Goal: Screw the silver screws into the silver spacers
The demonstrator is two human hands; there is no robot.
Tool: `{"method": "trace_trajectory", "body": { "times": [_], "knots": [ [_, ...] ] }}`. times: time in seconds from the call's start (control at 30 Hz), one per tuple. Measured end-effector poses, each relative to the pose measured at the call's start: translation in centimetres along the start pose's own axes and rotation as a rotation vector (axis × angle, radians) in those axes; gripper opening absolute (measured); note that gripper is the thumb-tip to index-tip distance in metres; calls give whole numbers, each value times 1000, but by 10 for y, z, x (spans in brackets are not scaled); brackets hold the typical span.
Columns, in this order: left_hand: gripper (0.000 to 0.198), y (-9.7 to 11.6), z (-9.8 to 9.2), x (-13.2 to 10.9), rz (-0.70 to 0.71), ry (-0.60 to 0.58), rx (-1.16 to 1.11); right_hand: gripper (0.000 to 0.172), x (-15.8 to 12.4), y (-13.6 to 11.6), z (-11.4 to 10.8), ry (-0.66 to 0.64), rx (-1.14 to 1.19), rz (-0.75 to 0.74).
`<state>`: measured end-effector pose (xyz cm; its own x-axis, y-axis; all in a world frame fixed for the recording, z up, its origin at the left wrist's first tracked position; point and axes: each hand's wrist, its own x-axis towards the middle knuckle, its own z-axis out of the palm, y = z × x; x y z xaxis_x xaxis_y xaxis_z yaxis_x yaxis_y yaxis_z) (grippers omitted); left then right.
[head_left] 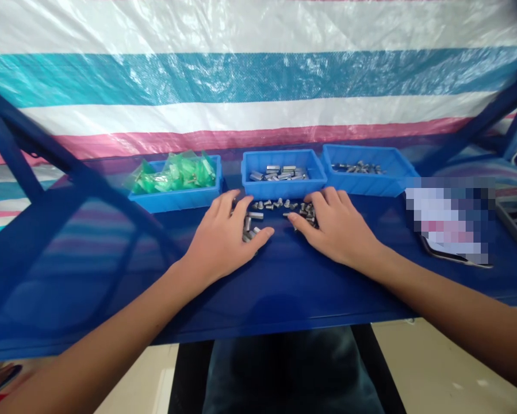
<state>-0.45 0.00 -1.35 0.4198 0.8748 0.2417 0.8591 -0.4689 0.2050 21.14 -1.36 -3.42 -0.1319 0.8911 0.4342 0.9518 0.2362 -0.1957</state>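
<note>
On the blue shelf, my left hand rests with fingers spread around a few silver metal standoffs; some of them are hidden under the palm. Opposite it, my right hand curves over a small heap of screws, thumb and fingers apart. Several more short screws lie loose between the two hands. Behind them stands a blue bin with metal standoffs inside. Neither hand has lifted anything off the surface.
To the left, another blue bin is heaped with green plastic bags. A third bin at right contains small screws. A phone, its screen blurred out, lies farther right. Blue metal braces flank the shelf; a striped sheet hangs behind.
</note>
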Motion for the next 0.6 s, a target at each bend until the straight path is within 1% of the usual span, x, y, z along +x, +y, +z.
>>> {"method": "trace_trajectory", "body": {
  "times": [0.1,0.2,0.33,0.4,0.5,0.6],
  "knots": [
    [64,4,3,3,-22,-28,37,48,-5,-6,-1,-14,-11,15],
    [61,5,4,1,2,-9,38,50,-8,-12,-6,-47,-18,19],
    [55,5,2,-3,43,7,8,46,-11,-22,-9,-19,-29,-37],
    [54,6,1,-3,49,1,-3,45,-11,-25,-9,-35,4,-53],
    [54,7,1,-1,73,-10,-4,48,-8,-25,-7,-106,112,-77],
    [51,6,4,5,142,-11,-3,48,-1,-22,-2,-146,199,-137]
  ]
}}
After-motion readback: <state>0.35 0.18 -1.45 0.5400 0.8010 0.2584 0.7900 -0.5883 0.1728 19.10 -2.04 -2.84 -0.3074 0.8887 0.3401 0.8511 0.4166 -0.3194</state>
